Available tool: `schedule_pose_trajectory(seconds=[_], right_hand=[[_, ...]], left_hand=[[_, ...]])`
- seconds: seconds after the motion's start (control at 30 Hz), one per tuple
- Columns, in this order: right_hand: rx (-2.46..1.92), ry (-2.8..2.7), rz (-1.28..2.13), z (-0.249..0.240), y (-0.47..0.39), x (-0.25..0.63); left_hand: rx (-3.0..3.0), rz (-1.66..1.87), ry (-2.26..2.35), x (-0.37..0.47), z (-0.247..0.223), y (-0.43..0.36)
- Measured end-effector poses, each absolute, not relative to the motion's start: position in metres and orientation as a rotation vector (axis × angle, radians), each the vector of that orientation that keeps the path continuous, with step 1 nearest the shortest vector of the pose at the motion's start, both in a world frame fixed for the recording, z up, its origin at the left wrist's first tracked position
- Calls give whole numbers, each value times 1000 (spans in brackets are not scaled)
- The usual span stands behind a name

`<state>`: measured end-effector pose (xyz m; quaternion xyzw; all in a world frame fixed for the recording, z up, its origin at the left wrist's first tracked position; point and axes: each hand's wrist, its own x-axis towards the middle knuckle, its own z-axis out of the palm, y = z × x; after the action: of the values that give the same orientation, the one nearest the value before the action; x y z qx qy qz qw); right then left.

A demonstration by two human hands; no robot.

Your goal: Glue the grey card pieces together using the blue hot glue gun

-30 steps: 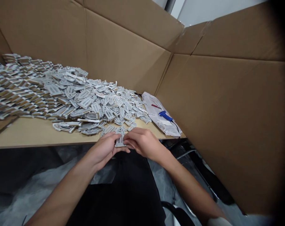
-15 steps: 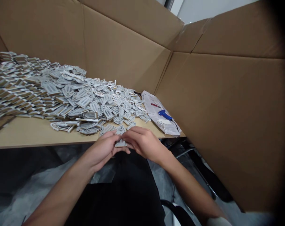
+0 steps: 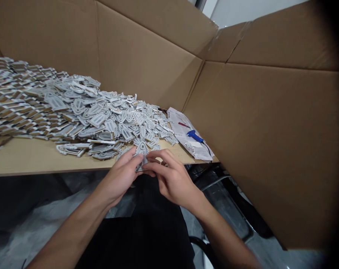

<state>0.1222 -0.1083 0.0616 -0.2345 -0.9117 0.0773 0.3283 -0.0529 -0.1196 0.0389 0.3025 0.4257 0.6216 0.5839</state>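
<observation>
My left hand (image 3: 126, 170) is closed on a flat grey-white piece (image 3: 141, 154) with a pointed top and raised outlines, held near the table's front edge. Its thumb lies on the face of the piece. My right hand (image 3: 171, 175) has its bent fingers on the right and lower part of the same piece, covering some of it. Just beyond my hands spreads a large heap of similar pieces (image 3: 102, 116), loosely tumbled. Farther left, more of them lie in tight stacked rows (image 3: 21, 101) with brown edges showing.
On the right end of the wooden table (image 3: 40, 157), a sheet of printed paper (image 3: 183, 136) bears a blue glue gun (image 3: 195, 136) with a dark cable and a thin red tool (image 3: 184, 124). Tall cardboard walls (image 3: 147, 56) stand behind and at the right.
My right hand's fingers have shifted over the piece and are more spread, with the index finger raised. The left hand still holds the piece. The view has moved slightly.
</observation>
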Motion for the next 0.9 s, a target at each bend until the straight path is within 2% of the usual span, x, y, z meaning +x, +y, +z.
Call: schedule_pose_trajectory(seconds=[0.23,0.53,0.7,0.83,0.9], right_hand=[[-628,-2415,110,54,-110,116],[-603,-2478,99,35,-121,112],[-812,-2474,50,16,-121,126],[-930,-2533,137,7,-107,149],[-1159,-2406,158,11,-86,168]], left_hand=[[867,1337,914,-56,51,-120],[671,1365,1213,-68,57,-111],[771,1408,1303,-79,56,-105],[917,1396,1326,-87,48,-101],[938,1381,1356,-87,47,-101]])
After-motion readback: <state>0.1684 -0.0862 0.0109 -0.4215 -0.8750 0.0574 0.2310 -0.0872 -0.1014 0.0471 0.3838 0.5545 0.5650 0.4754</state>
